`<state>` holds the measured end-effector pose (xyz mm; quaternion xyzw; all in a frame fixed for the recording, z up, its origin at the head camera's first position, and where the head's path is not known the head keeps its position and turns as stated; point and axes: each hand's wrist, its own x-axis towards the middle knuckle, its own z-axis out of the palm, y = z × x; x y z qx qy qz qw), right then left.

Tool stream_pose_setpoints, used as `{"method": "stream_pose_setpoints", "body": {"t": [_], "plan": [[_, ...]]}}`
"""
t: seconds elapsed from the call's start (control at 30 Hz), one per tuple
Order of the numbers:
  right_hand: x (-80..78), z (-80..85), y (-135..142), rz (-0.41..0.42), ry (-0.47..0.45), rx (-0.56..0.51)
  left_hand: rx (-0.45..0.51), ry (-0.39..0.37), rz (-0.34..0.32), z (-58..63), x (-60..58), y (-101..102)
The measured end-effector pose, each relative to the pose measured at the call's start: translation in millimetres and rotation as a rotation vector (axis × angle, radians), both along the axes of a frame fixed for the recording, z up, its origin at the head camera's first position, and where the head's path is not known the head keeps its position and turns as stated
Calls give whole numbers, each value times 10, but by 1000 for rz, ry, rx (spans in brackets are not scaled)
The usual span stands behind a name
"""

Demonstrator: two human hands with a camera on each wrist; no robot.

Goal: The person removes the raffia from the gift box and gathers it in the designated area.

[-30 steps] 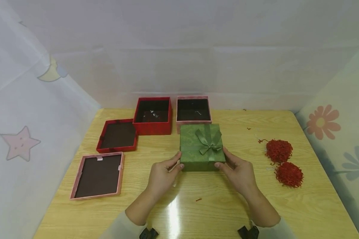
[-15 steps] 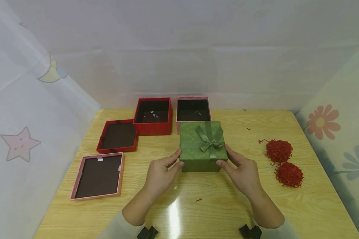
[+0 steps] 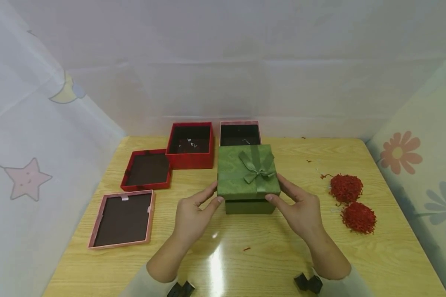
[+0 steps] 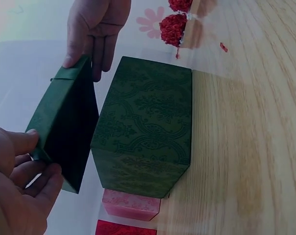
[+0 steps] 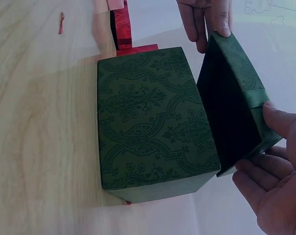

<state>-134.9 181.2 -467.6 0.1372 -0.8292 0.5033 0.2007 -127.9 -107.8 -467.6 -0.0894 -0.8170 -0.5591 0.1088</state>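
Observation:
A green box lid (image 3: pixel 241 173) with a green ribbon bow (image 3: pixel 259 172) is raised off the patterned green box base (image 3: pixel 250 207), which stands on the table. My left hand (image 3: pixel 193 214) pinches the lid's left side between thumb and fingers. On the lid's right side my right hand (image 3: pixel 301 212) grips it the same way. Both wrist views show a gap between the lid and the base (image 4: pixel 148 107), with the lid tilted and its dark inside showing. The inside of the base is hidden.
Behind stand an open red box (image 3: pixel 191 161) and an open pink box (image 3: pixel 239 123). To the left lie a red lid (image 3: pixel 148 169) and a pink lid (image 3: pixel 122 218), insides up. Two clumps of red shredded paper (image 3: pixel 345 189) sit at the right. A red scrap (image 3: pixel 247 248) lies near the front.
Both hands have lifted the green lid off its base and shifted it slightly left. A dark gap now shows between lid and base, which has stayed on the table.

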Motion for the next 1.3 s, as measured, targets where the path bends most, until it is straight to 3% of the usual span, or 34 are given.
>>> {"method": "stream_pose_setpoints", "body": {"t": [0.33, 0.5, 0.7, 0.83, 1.03, 1.17, 1.3], "plan": [[-76, 129, -161, 5, -3, -133, 250, 83, 37, 17, -7, -105], [-90, 185, -227, 61, 27, -165, 350, 173, 36, 36, -2, -169], [-97, 225, -313, 161, 43, -143, 403, 318, 36, 95, 19, -278], [-109, 225, -368, 215, 63, -144, 410, 409, 0, 133, 25, -364], [-133, 206, -469, 288, 157, -143, 424, 545, -117, 132, 19, -522], [-127, 190, -537, 348, 181, -185, 430, 592, -189, 132, 16, -608], [-105, 177, -610, 394, 148, -220, 451, 612, -232, 120, 35, -693]]}}
